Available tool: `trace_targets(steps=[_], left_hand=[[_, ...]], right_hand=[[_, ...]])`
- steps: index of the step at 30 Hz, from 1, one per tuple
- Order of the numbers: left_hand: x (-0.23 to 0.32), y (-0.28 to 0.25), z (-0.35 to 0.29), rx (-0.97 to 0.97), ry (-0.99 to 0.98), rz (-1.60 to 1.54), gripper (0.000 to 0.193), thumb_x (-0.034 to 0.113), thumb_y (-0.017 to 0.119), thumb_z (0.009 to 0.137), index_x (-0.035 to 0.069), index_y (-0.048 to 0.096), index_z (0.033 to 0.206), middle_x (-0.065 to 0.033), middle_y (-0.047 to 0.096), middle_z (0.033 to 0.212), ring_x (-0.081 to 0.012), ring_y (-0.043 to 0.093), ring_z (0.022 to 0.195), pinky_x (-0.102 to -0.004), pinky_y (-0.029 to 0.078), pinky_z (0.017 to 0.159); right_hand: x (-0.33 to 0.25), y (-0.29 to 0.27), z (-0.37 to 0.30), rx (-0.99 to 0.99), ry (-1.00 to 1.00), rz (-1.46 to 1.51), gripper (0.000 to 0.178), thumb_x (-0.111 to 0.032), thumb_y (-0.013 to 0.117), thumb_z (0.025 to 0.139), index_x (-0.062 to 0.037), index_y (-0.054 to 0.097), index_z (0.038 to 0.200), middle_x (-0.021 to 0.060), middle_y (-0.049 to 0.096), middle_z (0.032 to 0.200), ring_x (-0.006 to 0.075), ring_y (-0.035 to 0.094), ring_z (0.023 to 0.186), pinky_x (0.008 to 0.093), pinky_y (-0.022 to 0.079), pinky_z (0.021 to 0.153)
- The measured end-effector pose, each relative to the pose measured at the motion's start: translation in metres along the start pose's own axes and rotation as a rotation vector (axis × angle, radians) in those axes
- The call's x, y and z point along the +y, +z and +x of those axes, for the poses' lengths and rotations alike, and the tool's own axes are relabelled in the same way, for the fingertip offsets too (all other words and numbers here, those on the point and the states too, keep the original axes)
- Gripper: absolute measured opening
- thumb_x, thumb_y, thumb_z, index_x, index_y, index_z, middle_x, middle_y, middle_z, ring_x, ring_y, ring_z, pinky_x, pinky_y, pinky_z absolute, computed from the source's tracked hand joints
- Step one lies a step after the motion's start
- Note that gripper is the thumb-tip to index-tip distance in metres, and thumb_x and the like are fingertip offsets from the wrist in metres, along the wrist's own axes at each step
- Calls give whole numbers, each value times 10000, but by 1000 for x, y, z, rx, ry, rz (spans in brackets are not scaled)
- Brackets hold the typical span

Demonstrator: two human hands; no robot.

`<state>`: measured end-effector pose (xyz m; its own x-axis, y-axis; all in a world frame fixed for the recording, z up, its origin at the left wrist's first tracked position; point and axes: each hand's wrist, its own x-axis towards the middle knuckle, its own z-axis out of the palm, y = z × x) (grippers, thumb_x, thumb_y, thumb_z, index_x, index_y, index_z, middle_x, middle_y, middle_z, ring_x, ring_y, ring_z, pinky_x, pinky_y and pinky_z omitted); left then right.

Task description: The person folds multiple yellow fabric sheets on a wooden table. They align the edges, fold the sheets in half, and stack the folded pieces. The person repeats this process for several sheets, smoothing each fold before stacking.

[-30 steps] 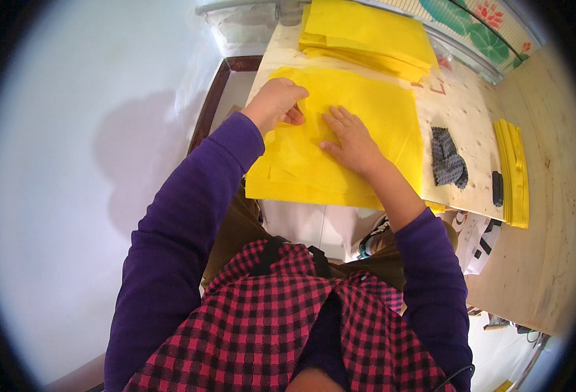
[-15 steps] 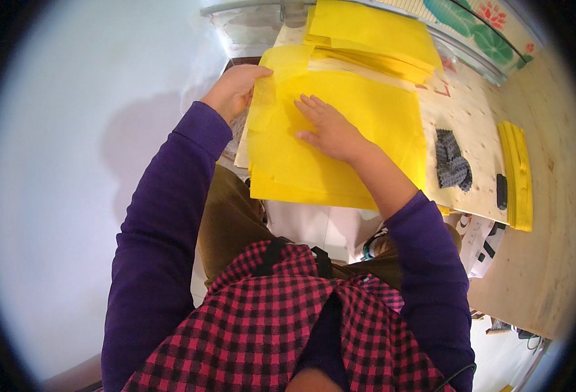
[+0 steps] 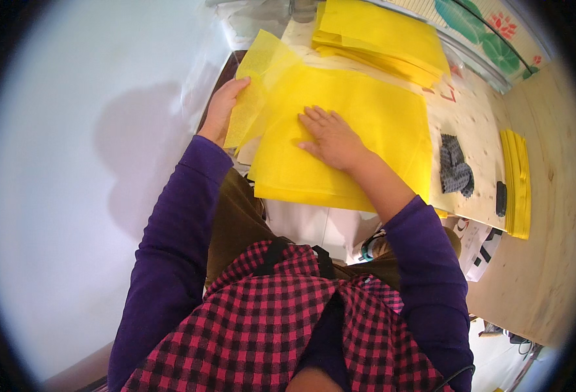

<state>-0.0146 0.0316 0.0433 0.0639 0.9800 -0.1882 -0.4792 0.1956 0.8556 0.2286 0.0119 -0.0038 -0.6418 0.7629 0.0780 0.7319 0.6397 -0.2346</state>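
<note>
A stack of yellow fabric sheets lies on the wooden table, its near edge close to my lap. My left hand pinches a thin, see-through yellow fabric sheet by its left edge, and this sheet is lifted and slanted at the stack's left side. Where the lifted sheet ends on the right is hard to make out. My right hand rests flat on the stack with its fingers spread and holds nothing.
A second yellow stack lies at the back of the table. To the right are a crumpled grey patterned cloth, a small black object and folded yellow strips. A white wall stands on the left.
My left hand has moved left and slightly down, drawing the thin sheet's edge away from the stack and tilting it. My right hand stays flat on the stack.
</note>
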Motion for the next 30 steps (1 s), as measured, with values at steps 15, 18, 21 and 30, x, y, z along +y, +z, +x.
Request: trace_targets(steps=[15, 18, 21, 30], left_hand=[[-16, 29, 30, -272, 66, -304, 249, 211, 498, 967, 16, 590, 1093, -74, 654, 1002, -165, 648, 863, -290, 526, 761], [-19, 46, 27, -247, 100, -333, 232, 202, 498, 967, 18, 598, 1066, -65, 652, 978, -155, 644, 849, -283, 522, 751], [-18, 55, 20, -211, 140, -304, 211, 197, 510, 961, 22, 607, 1028, -50, 649, 939, -140, 633, 820, -269, 511, 736], [-25, 58, 5, -49, 277, -147, 207, 202, 540, 947, 20, 606, 1020, -40, 636, 927, -115, 612, 815, -244, 493, 732]], right_hand=[[17, -8, 4, 67, -75, 226, 605, -354, 563, 900, -4, 411, 1370, 213, 397, 1432, 332, 372, 1335, 394, 297, 1105], [17, -6, 2, 107, -57, 285, 590, -292, 568, 898, 3, 396, 1379, 221, 386, 1438, 337, 365, 1339, 387, 287, 1114], [14, -4, 1, 184, 0, 378, 550, -205, 540, 906, 11, 383, 1387, 228, 381, 1439, 342, 365, 1339, 380, 277, 1123], [26, -23, 21, 125, 134, 422, 479, -58, 486, 903, 4, 418, 1374, 217, 425, 1415, 345, 412, 1311, 366, 314, 1101]])
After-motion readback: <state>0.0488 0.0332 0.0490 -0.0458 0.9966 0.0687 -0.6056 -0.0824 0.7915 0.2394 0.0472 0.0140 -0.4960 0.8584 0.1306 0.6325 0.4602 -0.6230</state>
